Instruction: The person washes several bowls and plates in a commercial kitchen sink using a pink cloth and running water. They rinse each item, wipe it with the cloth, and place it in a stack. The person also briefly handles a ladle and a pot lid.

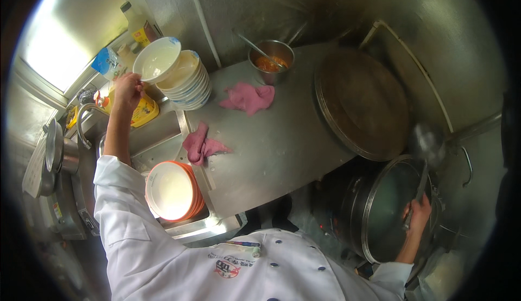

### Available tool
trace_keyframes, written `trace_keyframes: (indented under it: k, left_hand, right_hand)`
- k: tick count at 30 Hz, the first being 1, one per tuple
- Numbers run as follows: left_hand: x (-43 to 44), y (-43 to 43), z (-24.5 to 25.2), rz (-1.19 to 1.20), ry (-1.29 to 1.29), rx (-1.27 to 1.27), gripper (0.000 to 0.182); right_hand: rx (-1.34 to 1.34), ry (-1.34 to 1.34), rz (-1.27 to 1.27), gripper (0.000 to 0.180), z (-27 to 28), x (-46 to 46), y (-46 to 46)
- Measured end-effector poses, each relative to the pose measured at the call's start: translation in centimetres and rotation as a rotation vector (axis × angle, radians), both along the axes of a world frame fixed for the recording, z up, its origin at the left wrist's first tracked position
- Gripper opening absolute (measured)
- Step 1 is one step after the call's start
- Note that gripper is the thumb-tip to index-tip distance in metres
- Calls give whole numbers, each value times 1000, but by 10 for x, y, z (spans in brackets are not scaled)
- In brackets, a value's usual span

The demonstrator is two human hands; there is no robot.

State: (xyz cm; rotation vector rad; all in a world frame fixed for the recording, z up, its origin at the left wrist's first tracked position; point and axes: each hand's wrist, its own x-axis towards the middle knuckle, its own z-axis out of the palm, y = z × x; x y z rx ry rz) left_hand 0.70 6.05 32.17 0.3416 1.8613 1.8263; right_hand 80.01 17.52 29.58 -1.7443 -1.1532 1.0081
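My left hand (129, 89) grips the rim of a white bowl (156, 60) with a blue pattern, tilted beside the top of a stack of similar bowls (188, 91). With my right hand (418, 213) I hold the handle of a metal ladle (427, 144), whose blurred bowl is raised over the far rim of a large metal pot (368, 219). Pale, cloudy liquid or steam shows inside the pot; which of the two, I cannot tell.
Orange-rimmed bowls (171, 191) stand stacked at the sink. On the steel counter (260, 150) lie two pink cloths (249, 97), near a metal container (268, 75) with red food and a spoon. A large round lid (362, 105) rests behind the pot. A yellow jug (145, 110) stands by the faucet (83, 126).
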Motion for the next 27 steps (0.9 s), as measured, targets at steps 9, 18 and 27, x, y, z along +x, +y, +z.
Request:
trace_keyframes:
  k: [9,18,27]
  left_hand:
    - [5,12,-14,14,-51,-45,6]
    - [3,14,-36,-122,84,-166,14]
    - [-3,11,-51,-159,153,-170,20]
  right_hand:
    - [-234,856,524,18,-21,-234,186]
    - [-523,1200,540,18,-102,-367,247]
    - [-268,523,748,21,-116,-357,226]
